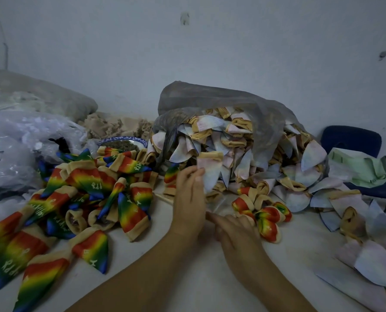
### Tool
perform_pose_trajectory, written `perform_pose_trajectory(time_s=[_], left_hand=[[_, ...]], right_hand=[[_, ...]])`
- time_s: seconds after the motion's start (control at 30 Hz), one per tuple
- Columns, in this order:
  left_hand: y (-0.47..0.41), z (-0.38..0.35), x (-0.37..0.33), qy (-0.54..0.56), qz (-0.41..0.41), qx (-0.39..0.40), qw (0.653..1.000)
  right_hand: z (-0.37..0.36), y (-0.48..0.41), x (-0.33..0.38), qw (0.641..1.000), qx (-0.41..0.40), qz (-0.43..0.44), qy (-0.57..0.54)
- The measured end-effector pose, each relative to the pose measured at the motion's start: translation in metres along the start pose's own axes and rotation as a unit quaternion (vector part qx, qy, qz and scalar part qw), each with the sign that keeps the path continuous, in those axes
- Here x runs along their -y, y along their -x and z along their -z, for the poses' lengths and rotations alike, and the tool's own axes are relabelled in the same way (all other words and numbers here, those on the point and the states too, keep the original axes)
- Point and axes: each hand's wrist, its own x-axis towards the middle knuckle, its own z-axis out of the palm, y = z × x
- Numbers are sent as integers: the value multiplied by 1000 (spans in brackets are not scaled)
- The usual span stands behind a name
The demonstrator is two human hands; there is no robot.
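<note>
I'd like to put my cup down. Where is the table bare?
Bare table lies between the right hand and the pale socks; a smaller patch borders the rainbow socks, which crowd the left.

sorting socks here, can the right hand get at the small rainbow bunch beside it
Probably yes: the rainbow bunch lies uncovered on the table right next to the right hand, with nothing between them.

Blue chair, bowl at back
</note>
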Motion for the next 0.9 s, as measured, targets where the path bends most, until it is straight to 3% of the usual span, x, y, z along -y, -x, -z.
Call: perform_pose_trajectory(time_s=[0.1,0.2,0.33,0.47,0.57,0.67,0.83,0.9], left_hand=[[7,-6,-2,-43,-67,39,996],[4,-3,5,-41,-52,29,997],[0,-2,10,9,25,19,999],[-2,-9,13,93,95,41,990],[0,-11,11,126,81,66,987],[-9,-6,13,154,108,39,981],[-35,18,25,182,258,2,949],[-43,28,31,128,275,13,953]], right_hand=[[3,-1,-8,998,-42,-19,-39],[5,-1,-15,990,-87,-81,-71],[1,-5,-15,988,-104,-113,-26],[-8,-5,-7,995,-16,-80,50],[-6,-3,-5,999,4,-31,-15],[0,-3,-10,994,-34,-58,-81],[11,0,-13,975,-95,-130,-153],[14,4,-10,971,-102,-137,-166]])
